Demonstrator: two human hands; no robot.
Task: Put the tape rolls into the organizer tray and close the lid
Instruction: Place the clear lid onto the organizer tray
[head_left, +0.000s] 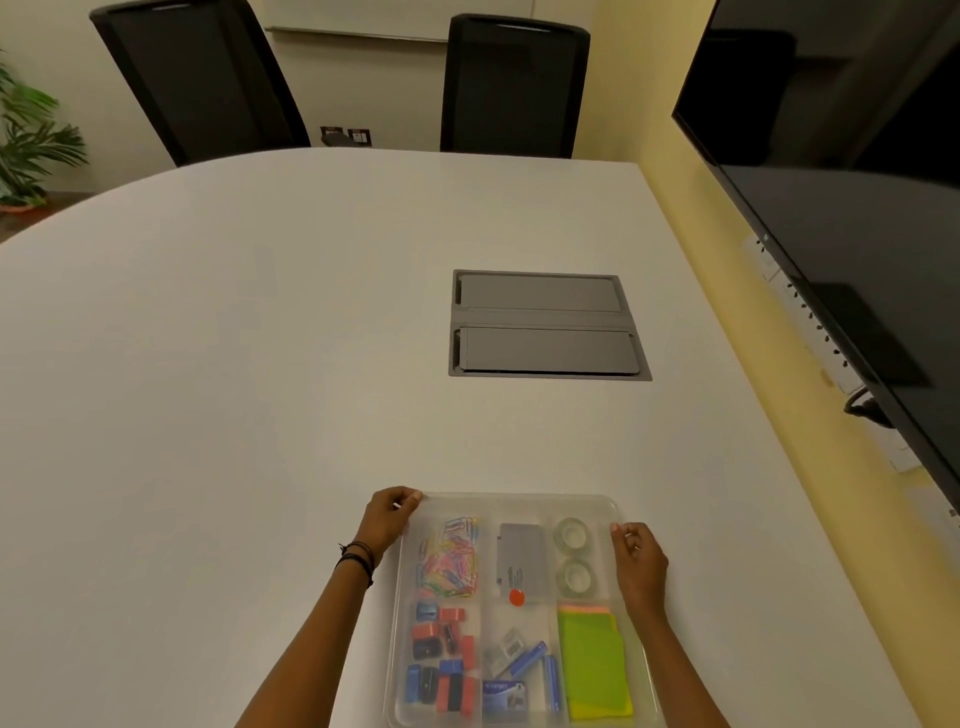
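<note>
White meeting table (260, 364) up close, and the clear organizer tray (519, 501) sits at its near edge with the see-through lid on top. Two tape rolls (573, 556) lie in the far-right compartment. Left hand (389, 519) has fingers curled onto the lid's far-left corner; right hand (639, 561), fingers bent together, presses its right edge.
</note>
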